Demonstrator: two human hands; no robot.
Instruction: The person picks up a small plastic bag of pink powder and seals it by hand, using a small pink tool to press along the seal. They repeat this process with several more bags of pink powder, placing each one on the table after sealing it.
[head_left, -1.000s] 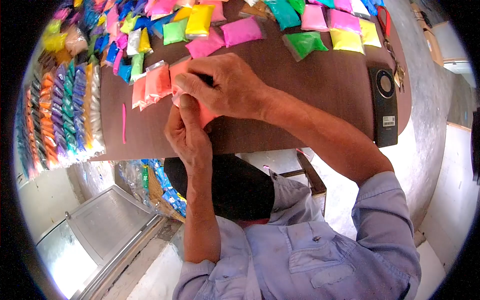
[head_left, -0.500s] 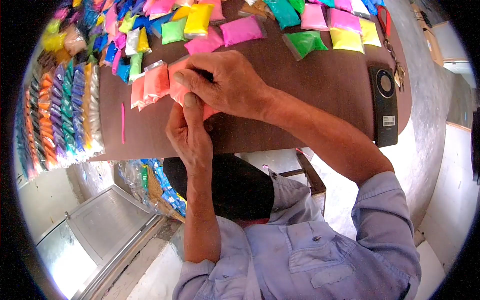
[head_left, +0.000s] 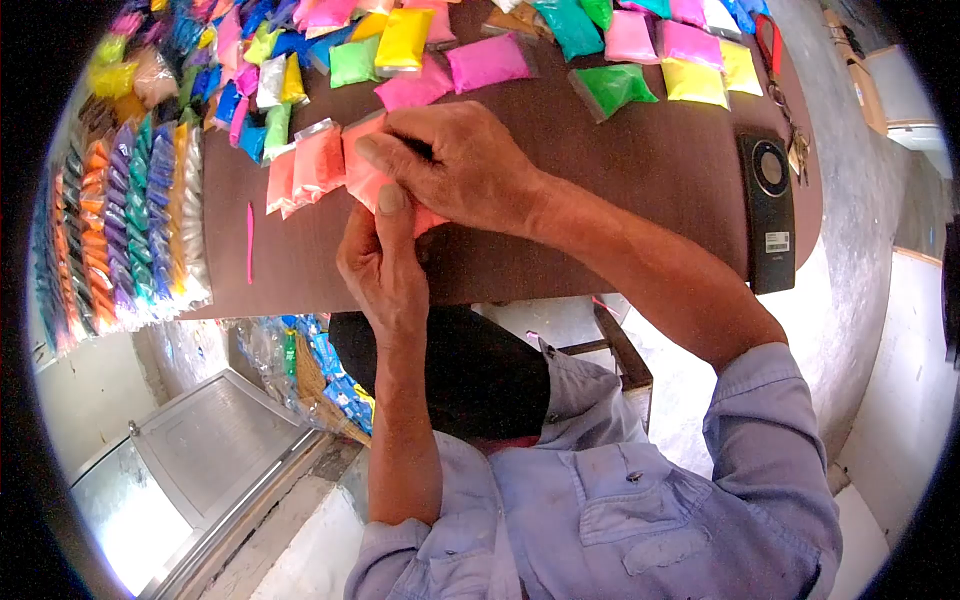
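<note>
1. Since the earlier frame, your L thumb (head_left: 392,198) has slid a bit right, away from the pink stick (head_left: 250,243), nearer the R palm. R hand (head_left: 465,165) is approx. where it was; loose stuff on the tabletop (head_left: 600,245) shows only a slight view shift.

2. Coral packet (head_left: 362,178) is right of the pink stick and a bit farther from you, at your fingertips. Two coral packs (head_left: 318,163) lie between it and the stick's far side, the nearer one just beside it.

3. L hand (head_left: 385,280) grip: closed, thumb pressed on the lower coral film, fingers mostly hidden underneath. R hand grip: thumb & index closed on the upper part; exact contact hidden.

4. To handle it well, IMO: pinch film edges, not the soft filled part; keep the L hand steady & use small R finger moves, w/ light, even pressure so the film doesn't split.

5. Visible coral runs diag., far end toward the stick's side, near end angled right, away from it. Long axis approx. follows that slant; can't tell for sure, nor which end is the mouth, b/c your hands cover it.
</note>
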